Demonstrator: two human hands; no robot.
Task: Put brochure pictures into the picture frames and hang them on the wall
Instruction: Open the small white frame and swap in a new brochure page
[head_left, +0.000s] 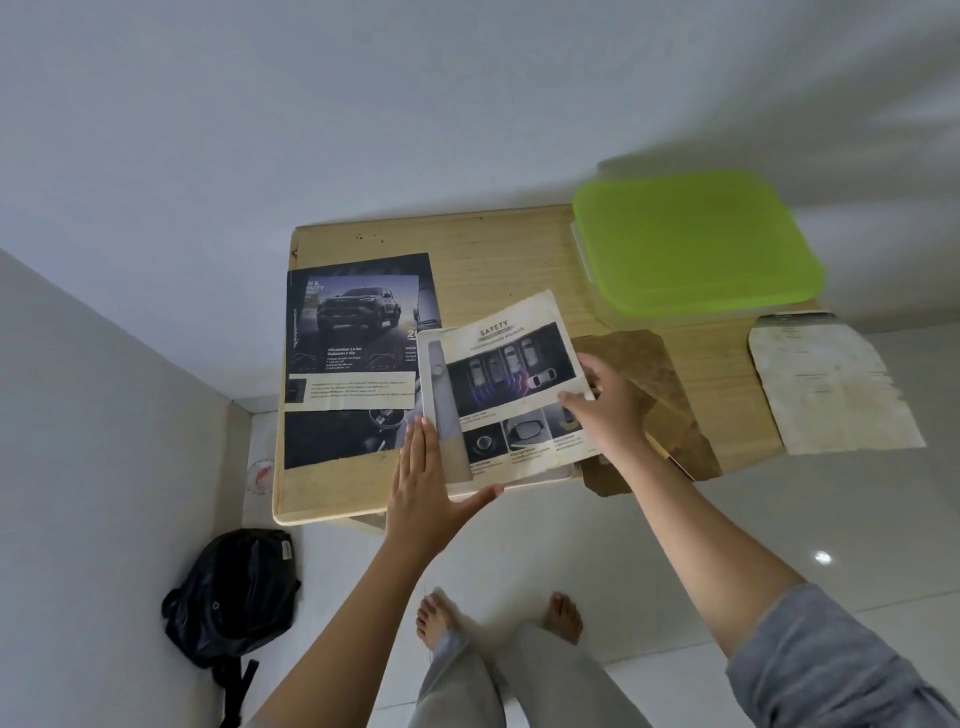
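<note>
A white picture frame (429, 384) lies flat near the front edge of the low wooden table (498, 249). A brochure page headed SAFETY (511, 374), with car pictures, lies tilted across the frame. My left hand (428, 486) rests flat on the frame's front left corner, fingers straight and thumb spread along its front edge. My right hand (605, 402) holds the page's right edge, thumb on top and fingers curled under it. A second brochure page with a dark pickup truck (358, 332) lies on the table left of the frame.
A brown backing board (660, 395) lies under my right hand. A green-lidded plastic box (691, 244) stands at the table's back right, a worn white sheet (826, 384) beyond the right edge. A black backpack (234, 597) sits on the floor by the left wall.
</note>
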